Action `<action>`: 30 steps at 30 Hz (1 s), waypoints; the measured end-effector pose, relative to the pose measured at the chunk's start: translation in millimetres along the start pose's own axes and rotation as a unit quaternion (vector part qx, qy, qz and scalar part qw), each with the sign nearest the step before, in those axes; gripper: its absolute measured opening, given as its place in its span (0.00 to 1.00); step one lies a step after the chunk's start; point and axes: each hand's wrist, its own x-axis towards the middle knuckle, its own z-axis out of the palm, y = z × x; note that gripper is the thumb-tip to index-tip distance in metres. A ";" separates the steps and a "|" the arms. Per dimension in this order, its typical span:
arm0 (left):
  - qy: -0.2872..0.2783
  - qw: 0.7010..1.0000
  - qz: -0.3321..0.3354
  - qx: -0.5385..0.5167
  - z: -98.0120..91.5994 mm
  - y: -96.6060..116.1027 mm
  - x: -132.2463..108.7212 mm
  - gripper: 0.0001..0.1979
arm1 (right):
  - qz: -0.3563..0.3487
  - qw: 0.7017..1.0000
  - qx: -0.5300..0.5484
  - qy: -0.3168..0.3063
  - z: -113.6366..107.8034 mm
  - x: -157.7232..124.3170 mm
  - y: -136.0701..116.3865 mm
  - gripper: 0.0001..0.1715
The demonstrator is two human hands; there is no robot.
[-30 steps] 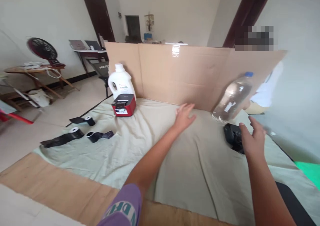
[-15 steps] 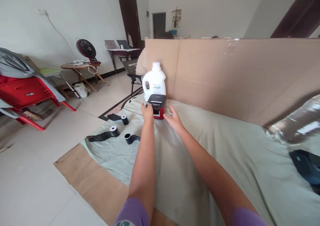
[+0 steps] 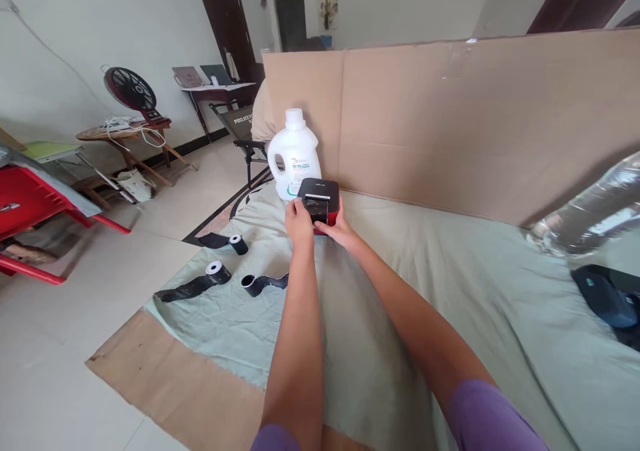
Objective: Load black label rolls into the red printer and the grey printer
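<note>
A small red and black printer (image 3: 320, 194) sits on the pale green cloth (image 3: 400, 318), in front of a white detergent jug (image 3: 294, 154). My left hand (image 3: 299, 221) grips the printer's left front side. On the printer's right side, my right hand (image 3: 340, 230) is closed around its lower edge. Both arms stretch forward over the cloth. Three black rolls lie left of my hands: one (image 3: 239, 243), another (image 3: 218, 272), and a third (image 3: 250, 283) trailing loose black strip.
A cardboard wall (image 3: 450, 118) stands behind the cloth. A clear plastic bottle (image 3: 590, 211) and a dark device (image 3: 605, 298) lie at the far right. Brown cardboard (image 3: 165, 384) edges the cloth. A folding chair (image 3: 240, 128), round table with fan (image 3: 125, 131) and red frame (image 3: 30, 204) stand left.
Both hands moved left from the middle and right of the cloth to the printer. They now hold it by both sides, and it seems drawn slightly toward me.
</note>
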 end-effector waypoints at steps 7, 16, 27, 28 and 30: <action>-0.154 0.974 0.163 0.017 12.4 64.9 -99.2 0.19 | -0.087 0.990 -0.009 0.107 -90.3 -67.2 -62.4 0.71; -0.325 0.919 0.169 -0.147 -13.4 24.7 -239.3 0.22 | -0.060 0.980 -0.116 0.151 -152.9 -235.3 -107.8 0.48; -0.371 0.908 0.089 -0.171 -16.5 -3.9 -256.1 0.26 | -0.011 0.978 -0.062 0.197 -146.8 -265.0 -72.8 0.46; -0.375 0.907 0.085 -0.170 -16.7 -5.2 -255.2 0.26 | -0.007 0.977 -0.061 0.202 -146.1 -265.3 -71.2 0.47; -0.381 0.906 0.079 -0.166 -17.1 -8.0 -253.3 0.26 | 0.004 0.976 -0.062 0.210 -144.3 -266.8 -68.5 0.49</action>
